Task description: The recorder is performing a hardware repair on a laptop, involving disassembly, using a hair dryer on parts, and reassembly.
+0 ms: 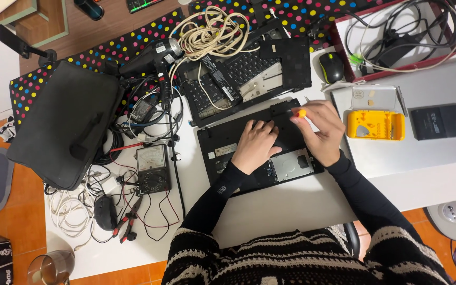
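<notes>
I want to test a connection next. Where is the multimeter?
In the head view, the multimeter lies on the table's left side, among tangled wires, between the black bag and the opened laptop.

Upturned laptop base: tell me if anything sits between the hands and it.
Nothing visible does. The left hand lies flat on the upturned laptop base, and the right hand, holding a yellow-tipped screwdriver, is directly over its rear edge. The cables lie off to its left.
</notes>
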